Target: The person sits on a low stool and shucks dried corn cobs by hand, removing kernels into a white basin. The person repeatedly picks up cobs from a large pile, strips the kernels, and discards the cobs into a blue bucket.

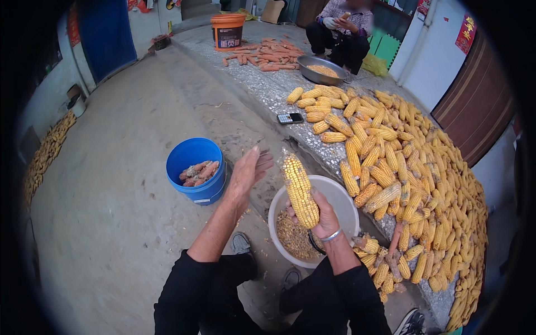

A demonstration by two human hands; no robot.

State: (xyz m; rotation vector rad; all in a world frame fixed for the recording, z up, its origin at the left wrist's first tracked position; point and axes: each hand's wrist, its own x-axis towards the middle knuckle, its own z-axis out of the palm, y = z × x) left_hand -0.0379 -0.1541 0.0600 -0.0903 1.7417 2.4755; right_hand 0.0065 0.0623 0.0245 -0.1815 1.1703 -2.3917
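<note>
My right hand grips an ear of dried yellow corn, tilted with its tip away from me. The kernels on its visible side look intact. Below it stands a whitish plastic basin with loose corn kernels in the bottom. A dark curved object lies in the basin, partly hidden by my right hand. To the left of the ear, my left hand is raised with nothing in it, fingers apart and slightly blurred. Near my left forearm is a blue bucket containing several bare reddish cobs.
A large heap of corn ears covers the raised terrazzo ledge at right. A keypad phone lies on the ledge. Farther back, a person crouches behind a metal basin, near stripped cobs and an orange bucket.
</note>
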